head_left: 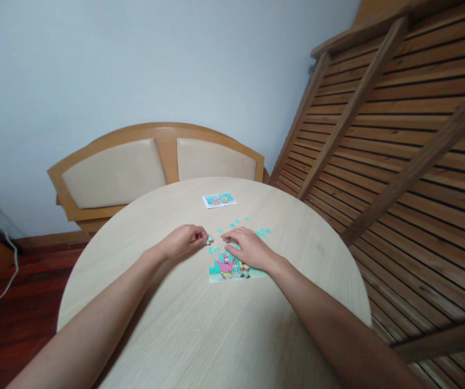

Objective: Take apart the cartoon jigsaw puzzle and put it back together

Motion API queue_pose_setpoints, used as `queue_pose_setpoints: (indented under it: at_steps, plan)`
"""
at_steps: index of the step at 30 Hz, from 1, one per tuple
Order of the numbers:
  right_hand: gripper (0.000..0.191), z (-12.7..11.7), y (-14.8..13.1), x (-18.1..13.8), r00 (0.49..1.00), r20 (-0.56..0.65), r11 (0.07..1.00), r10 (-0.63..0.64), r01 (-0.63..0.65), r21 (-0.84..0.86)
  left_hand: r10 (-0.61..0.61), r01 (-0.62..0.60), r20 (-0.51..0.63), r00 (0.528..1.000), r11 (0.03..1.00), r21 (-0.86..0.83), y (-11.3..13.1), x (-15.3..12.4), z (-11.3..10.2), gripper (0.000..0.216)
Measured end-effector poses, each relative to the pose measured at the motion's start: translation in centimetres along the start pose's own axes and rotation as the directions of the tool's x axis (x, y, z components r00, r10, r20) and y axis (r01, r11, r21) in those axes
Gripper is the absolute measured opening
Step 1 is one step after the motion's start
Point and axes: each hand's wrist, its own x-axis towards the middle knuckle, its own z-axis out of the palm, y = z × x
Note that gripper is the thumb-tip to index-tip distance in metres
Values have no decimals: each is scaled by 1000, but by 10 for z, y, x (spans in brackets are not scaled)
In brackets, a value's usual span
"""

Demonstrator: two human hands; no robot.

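Note:
A partly joined jigsaw puzzle [225,270] with pink and yellow cartoon figures on a teal ground lies flat on the table. My left hand [184,241] pinches a small teal puzzle piece [208,240] between thumb and fingers, just off the puzzle's upper left corner. Over the puzzle's upper right part rests my right hand [251,248], palm down with its fingers apart, covering some of the picture. I see nothing held in it. Loose teal puzzle pieces [262,233] are scattered beyond the right hand.
A card with the same cartoon picture [219,200] lies farther back on the round wooden table [184,324]. Behind the table stands a padded headboard [114,173] against the wall. A slatted wooden frame [394,140] leans along the right side.

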Motion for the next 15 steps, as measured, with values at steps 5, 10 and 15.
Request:
queue_pose_setpoints:
  at_steps: [5,10,15]
  plan:
    - [36,6,-8,3,996,-64,975,68,-52,215,139,-135,-34,990,986,103,20,2,4,18]
    - [23,6,-12,6,995,-46,945,94,-74,319,214,-203,-71,974,969,139,33,4,8,17]
    - [15,5,-9,8,975,-100,899,199,-141,414,65,-65,-190,980,998,11,38,4,15,15]
